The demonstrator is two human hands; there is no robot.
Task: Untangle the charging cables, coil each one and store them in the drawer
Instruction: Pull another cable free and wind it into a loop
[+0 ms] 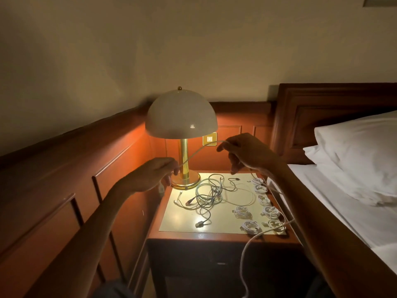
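between both hands (153, 174), white cable (197, 150)

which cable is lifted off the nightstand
The white cable stretched between the left hand and right hand; the tangled pile and coiled white bundles all lie on the nightstand.

Single head-worn wide-angle view. It faces forward and down, close above the front edge of the bench (214, 235), with wall panelling (64, 179) at left and the bed (333, 201) at right.
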